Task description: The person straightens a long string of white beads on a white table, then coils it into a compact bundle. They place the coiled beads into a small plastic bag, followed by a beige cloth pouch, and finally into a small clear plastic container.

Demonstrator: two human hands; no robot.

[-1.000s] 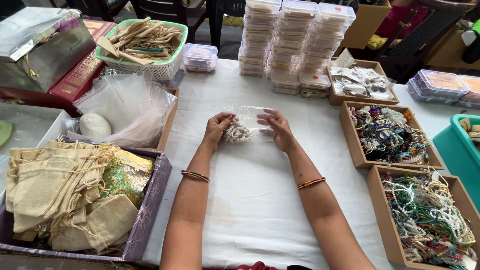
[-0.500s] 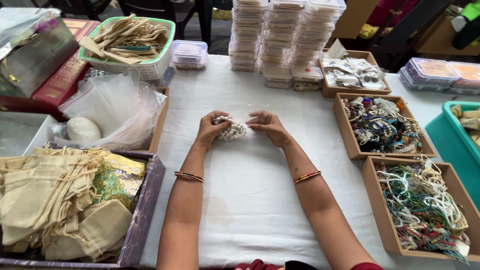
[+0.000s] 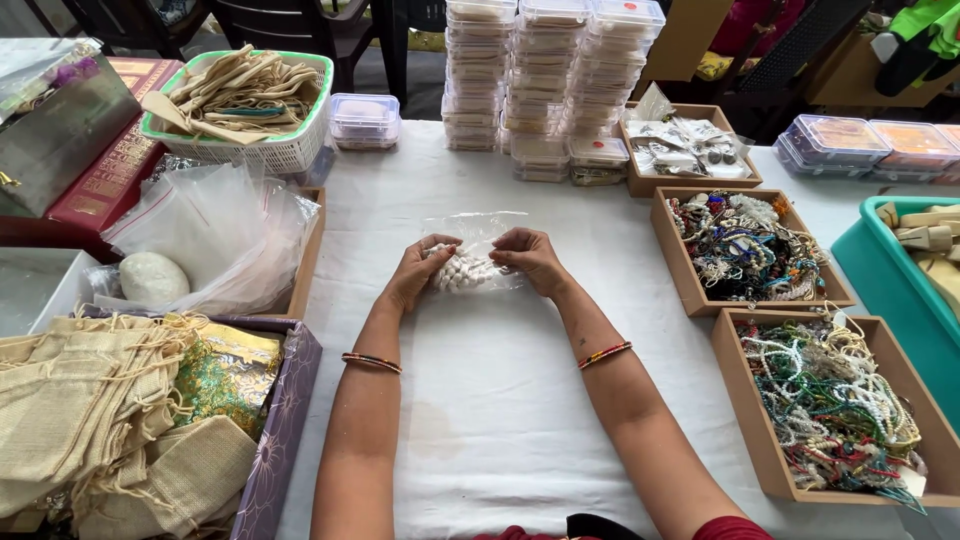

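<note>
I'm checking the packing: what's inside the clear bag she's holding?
The clear bag holds a bunch of white beads, between the left hand and right hand. The fingers cover both ends of the bunch.

To my right, two cardboard trays of beaded jewellery (image 3: 748, 245); ahead of me, stacked clear lidded boxes (image 3: 545, 80); to my left, burlap pouches (image 3: 95, 410), white basket (image 3: 265, 150)

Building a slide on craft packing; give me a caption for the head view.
Both hands, left hand and right hand, hold a clear bag of white beads over a white tablecloth.
</note>
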